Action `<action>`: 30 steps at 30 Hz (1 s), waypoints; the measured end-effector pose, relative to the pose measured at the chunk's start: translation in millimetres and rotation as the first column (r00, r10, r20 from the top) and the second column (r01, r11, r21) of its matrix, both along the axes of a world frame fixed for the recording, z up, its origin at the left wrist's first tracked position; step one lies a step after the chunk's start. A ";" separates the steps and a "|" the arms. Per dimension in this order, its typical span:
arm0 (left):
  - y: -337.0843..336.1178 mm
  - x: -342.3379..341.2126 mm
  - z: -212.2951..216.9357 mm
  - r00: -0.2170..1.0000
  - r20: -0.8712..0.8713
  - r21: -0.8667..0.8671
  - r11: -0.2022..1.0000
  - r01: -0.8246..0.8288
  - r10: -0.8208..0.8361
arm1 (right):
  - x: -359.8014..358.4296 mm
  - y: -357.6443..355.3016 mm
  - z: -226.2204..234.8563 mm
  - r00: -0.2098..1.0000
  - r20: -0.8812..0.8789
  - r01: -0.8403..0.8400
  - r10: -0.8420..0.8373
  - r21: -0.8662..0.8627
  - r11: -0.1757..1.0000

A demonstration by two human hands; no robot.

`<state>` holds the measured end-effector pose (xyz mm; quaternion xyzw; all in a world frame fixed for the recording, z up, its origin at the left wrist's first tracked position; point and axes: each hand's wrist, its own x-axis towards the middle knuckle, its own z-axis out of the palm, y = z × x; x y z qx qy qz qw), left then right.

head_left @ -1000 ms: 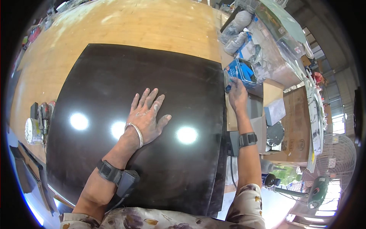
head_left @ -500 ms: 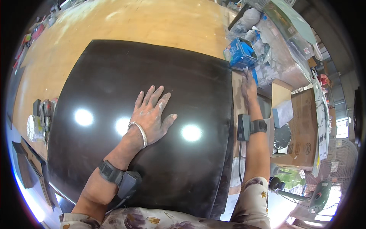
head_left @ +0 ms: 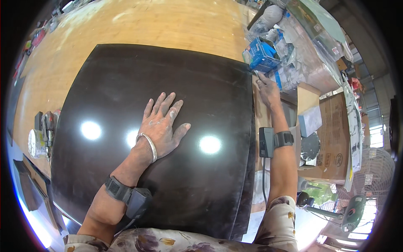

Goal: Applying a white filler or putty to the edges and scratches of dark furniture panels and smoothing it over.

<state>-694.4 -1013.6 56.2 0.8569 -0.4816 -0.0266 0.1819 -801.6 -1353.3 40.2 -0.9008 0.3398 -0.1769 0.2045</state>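
Beside the blue box — right hand at the dark panel's corner.

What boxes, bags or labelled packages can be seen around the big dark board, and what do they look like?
Blue box: past the board's far right corner, open-topped, blue with white patches.
Clear plastic bags: heaped right of the blue box, whitish, crumpled.
Cardboard carton: right of the right hand, flat, brown, with small dark round marks.

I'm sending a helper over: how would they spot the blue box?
Start at the big glossy dark panel on the wooden bench. Past its far right corner, by the right hand, sits the blue box: the only bright blue thing amid clear plastic bags.
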 end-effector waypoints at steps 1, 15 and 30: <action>-0.5 0.4 0.1 1.000 0.003 0.002 1.000 0.001 -0.001 | 3.0 0.6 -0.3 1.000 0.003 0.001 -0.001 0.002 1.000; 1.2 -2.3 0.9 1.000 0.004 -0.005 1.000 -0.012 0.012 | 1.4 3.8 15.6 0.982 -0.183 0.002 -0.037 -0.187 0.982; -0.2 -1.2 2.2 1.000 -0.008 -0.039 0.999 -0.002 0.001 | 6.7 -4.2 -5.9 0.996 -0.080 -0.049 0.040 -0.111 0.993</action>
